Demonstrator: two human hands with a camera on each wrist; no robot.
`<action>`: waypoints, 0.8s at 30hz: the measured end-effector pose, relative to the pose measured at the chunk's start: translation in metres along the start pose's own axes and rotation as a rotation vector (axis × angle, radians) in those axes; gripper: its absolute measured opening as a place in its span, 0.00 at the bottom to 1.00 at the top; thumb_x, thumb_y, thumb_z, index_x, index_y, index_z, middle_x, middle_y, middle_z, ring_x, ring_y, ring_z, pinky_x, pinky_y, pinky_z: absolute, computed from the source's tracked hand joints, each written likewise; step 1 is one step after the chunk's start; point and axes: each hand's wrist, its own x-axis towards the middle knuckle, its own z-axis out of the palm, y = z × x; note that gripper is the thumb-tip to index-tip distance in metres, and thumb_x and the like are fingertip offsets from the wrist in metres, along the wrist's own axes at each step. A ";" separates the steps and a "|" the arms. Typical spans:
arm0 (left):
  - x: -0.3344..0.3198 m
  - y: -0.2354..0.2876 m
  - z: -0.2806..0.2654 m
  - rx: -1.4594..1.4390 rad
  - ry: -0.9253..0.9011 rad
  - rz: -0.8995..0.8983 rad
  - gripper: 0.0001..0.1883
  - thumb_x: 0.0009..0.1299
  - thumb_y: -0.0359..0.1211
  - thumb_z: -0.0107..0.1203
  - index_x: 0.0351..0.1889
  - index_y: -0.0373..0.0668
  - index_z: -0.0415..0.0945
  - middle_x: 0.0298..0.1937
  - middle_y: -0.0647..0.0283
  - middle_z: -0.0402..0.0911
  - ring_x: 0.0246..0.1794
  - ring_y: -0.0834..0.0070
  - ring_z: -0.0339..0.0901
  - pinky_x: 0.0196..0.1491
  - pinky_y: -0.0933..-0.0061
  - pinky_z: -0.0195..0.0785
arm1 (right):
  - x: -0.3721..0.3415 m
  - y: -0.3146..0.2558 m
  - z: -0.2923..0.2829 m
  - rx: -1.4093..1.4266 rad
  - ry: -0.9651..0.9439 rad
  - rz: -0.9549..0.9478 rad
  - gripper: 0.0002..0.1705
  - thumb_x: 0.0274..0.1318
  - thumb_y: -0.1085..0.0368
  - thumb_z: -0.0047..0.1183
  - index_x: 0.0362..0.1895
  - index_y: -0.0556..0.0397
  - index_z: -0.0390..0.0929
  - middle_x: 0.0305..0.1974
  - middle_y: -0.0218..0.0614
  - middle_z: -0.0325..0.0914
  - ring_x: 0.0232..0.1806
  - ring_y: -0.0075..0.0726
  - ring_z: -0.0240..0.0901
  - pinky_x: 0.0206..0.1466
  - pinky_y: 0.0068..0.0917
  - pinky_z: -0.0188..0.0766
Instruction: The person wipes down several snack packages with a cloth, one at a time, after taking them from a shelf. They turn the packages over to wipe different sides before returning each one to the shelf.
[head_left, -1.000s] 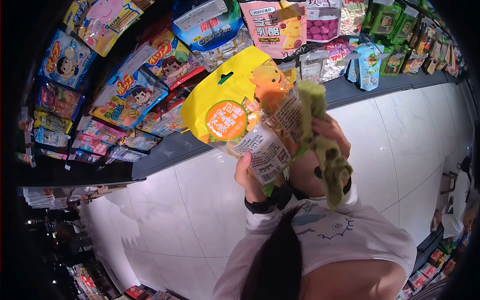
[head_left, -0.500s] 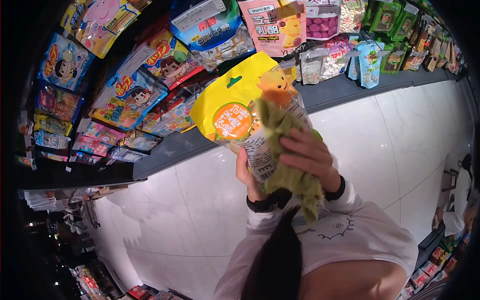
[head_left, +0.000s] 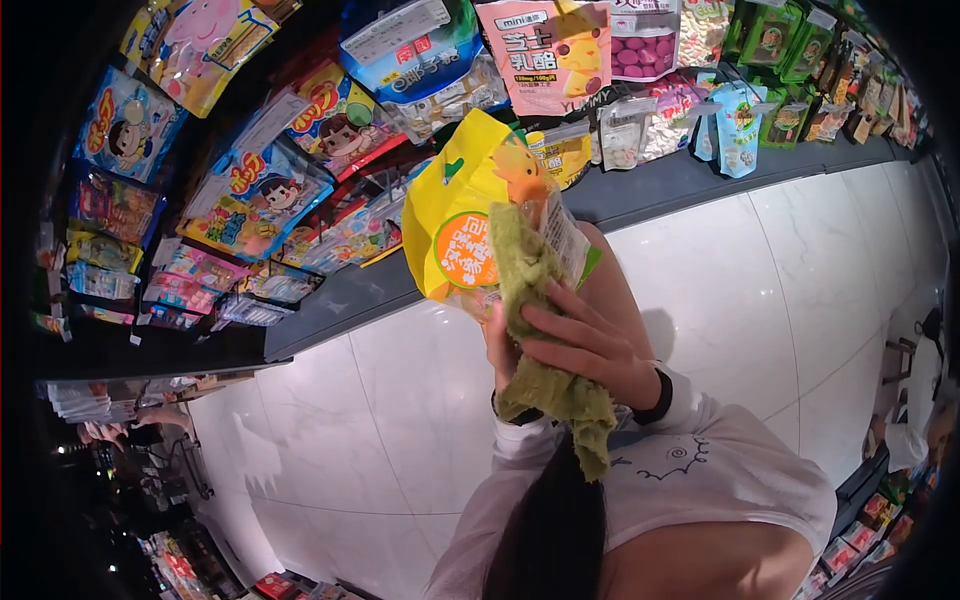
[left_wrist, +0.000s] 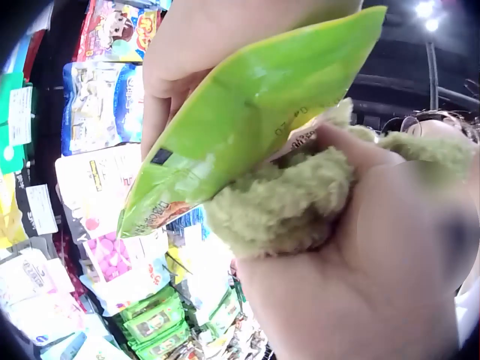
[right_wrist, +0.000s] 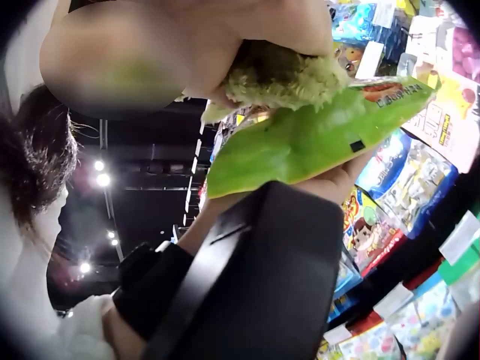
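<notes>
- I hold the yellow bag (head_left: 428,245) up in the air, tilted, in front of the hanging snacks and above the floor.
- Its front carries an orange round label (head_left: 463,252) and a chick figure (head_left: 520,170); its green base (left_wrist: 225,131) faces my wrist cameras.
- My left hand (head_left: 500,345) grips the bag low down, thumb on the printed side and fingers behind.
- My right hand (head_left: 590,350) grasps the green cloth (head_left: 520,265), fingers laid across it, pressing it against the bag.
- The cloth is fuzzy and bunched, its loose end hanging below my hand.
- A black band (head_left: 655,396) circles my right wrist, just past a white sleeve (head_left: 693,396).
- Beyond the bag hang a pink pack (head_left: 548,45), a blue pack (head_left: 410,55) and rows of other sweets over a dark shelf edge (head_left: 690,192).
- Below lies the pale tiled floor (head_left: 720,300).
</notes>
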 end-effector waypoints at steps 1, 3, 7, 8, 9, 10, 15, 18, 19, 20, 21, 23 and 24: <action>-0.004 -0.003 -0.003 -0.197 0.017 -0.001 0.37 0.68 0.50 0.41 0.67 0.34 0.50 0.63 0.50 0.62 0.62 0.60 0.64 0.63 0.63 0.57 | 0.000 0.006 -0.002 -0.017 -0.051 -0.050 0.24 0.45 0.63 0.59 0.51 0.50 0.74 0.58 0.41 0.68 0.63 0.58 0.59 0.64 0.48 0.58; -0.006 -0.010 0.011 -0.358 0.028 0.030 0.38 0.67 0.52 0.40 0.68 0.34 0.48 0.65 0.50 0.60 0.63 0.59 0.62 0.64 0.62 0.56 | 0.001 0.017 -0.002 -0.054 -0.026 -0.082 0.26 0.43 0.63 0.61 0.51 0.50 0.74 0.59 0.42 0.67 0.63 0.57 0.59 0.64 0.48 0.58; -0.003 -0.006 0.011 0.393 0.123 0.171 0.45 0.63 0.60 0.41 0.68 0.36 0.46 0.69 0.51 0.53 0.67 0.59 0.54 0.67 0.61 0.48 | 0.012 0.028 0.000 -0.009 0.098 -0.017 0.32 0.41 0.58 0.63 0.55 0.51 0.71 0.60 0.44 0.65 0.65 0.57 0.56 0.64 0.48 0.57; -0.001 -0.007 0.015 0.365 0.051 0.191 0.47 0.62 0.61 0.40 0.69 0.36 0.46 0.69 0.51 0.52 0.68 0.59 0.53 0.68 0.61 0.48 | 0.015 0.028 -0.001 0.035 0.088 -0.002 0.35 0.41 0.57 0.64 0.56 0.51 0.70 0.61 0.45 0.64 0.66 0.57 0.55 0.65 0.49 0.56; 0.000 -0.009 0.018 0.335 -0.021 0.208 0.48 0.61 0.63 0.40 0.69 0.35 0.45 0.69 0.50 0.51 0.68 0.58 0.53 0.68 0.61 0.47 | 0.014 0.028 -0.001 0.062 0.066 0.005 0.38 0.39 0.56 0.65 0.57 0.52 0.68 0.61 0.47 0.64 0.66 0.57 0.55 0.65 0.48 0.55; 0.003 -0.015 0.013 0.011 -0.246 0.210 0.49 0.61 0.64 0.38 0.68 0.34 0.44 0.69 0.49 0.50 0.68 0.58 0.52 0.68 0.61 0.47 | 0.013 0.029 -0.001 0.088 0.045 0.010 0.41 0.38 0.55 0.66 0.59 0.52 0.66 0.61 0.49 0.63 0.66 0.58 0.54 0.65 0.47 0.54; 0.020 -0.025 0.006 0.787 -0.211 0.524 0.52 0.60 0.69 0.37 0.70 0.37 0.42 0.70 0.47 0.47 0.70 0.52 0.46 0.68 0.55 0.40 | 0.013 0.037 -0.029 0.485 0.150 0.289 0.48 0.38 0.52 0.66 0.63 0.56 0.60 0.59 0.48 0.64 0.58 0.47 0.65 0.59 0.38 0.60; 0.068 -0.033 0.081 1.611 -0.401 0.760 0.49 0.59 0.66 0.41 0.68 0.39 0.49 0.69 0.44 0.48 0.69 0.47 0.47 0.67 0.55 0.38 | -0.005 0.060 -0.057 0.806 0.276 0.586 0.41 0.44 0.54 0.59 0.61 0.60 0.62 0.56 0.44 0.69 0.51 0.37 0.71 0.52 0.32 0.67; 0.076 -0.029 0.089 1.844 -0.481 0.818 0.49 0.57 0.65 0.46 0.68 0.41 0.52 0.70 0.44 0.48 0.69 0.49 0.46 0.66 0.54 0.40 | -0.007 0.072 -0.067 0.967 0.332 0.664 0.37 0.47 0.55 0.56 0.59 0.62 0.63 0.54 0.43 0.71 0.49 0.35 0.73 0.50 0.30 0.70; 0.084 -0.026 0.097 2.077 -0.563 0.875 0.48 0.55 0.64 0.51 0.67 0.43 0.55 0.70 0.45 0.48 0.69 0.50 0.45 0.65 0.54 0.41 | 0.000 0.092 -0.077 1.224 0.398 0.695 0.33 0.49 0.56 0.52 0.57 0.64 0.65 0.50 0.43 0.74 0.47 0.35 0.75 0.47 0.28 0.72; 0.094 -0.024 0.104 2.083 -0.647 0.903 0.45 0.55 0.61 0.53 0.65 0.45 0.59 0.69 0.46 0.49 0.67 0.50 0.47 0.64 0.54 0.42 | 0.017 0.100 -0.089 1.304 0.447 0.622 0.28 0.51 0.57 0.49 0.53 0.63 0.68 0.47 0.42 0.75 0.44 0.36 0.76 0.46 0.29 0.74; 0.115 -0.020 0.119 2.094 -0.809 0.955 0.37 0.55 0.55 0.57 0.61 0.48 0.67 0.68 0.47 0.52 0.64 0.49 0.51 0.62 0.55 0.45 | 0.058 0.096 -0.119 1.386 0.397 0.526 0.22 0.53 0.59 0.47 0.48 0.62 0.72 0.42 0.41 0.78 0.40 0.38 0.78 0.45 0.30 0.75; 0.126 -0.017 0.131 2.109 -0.821 0.946 0.35 0.55 0.52 0.58 0.60 0.49 0.68 0.68 0.49 0.52 0.63 0.50 0.51 0.62 0.55 0.45 | 0.076 0.096 -0.130 1.386 0.298 0.501 0.20 0.53 0.59 0.47 0.45 0.61 0.73 0.39 0.41 0.79 0.38 0.38 0.78 0.44 0.31 0.76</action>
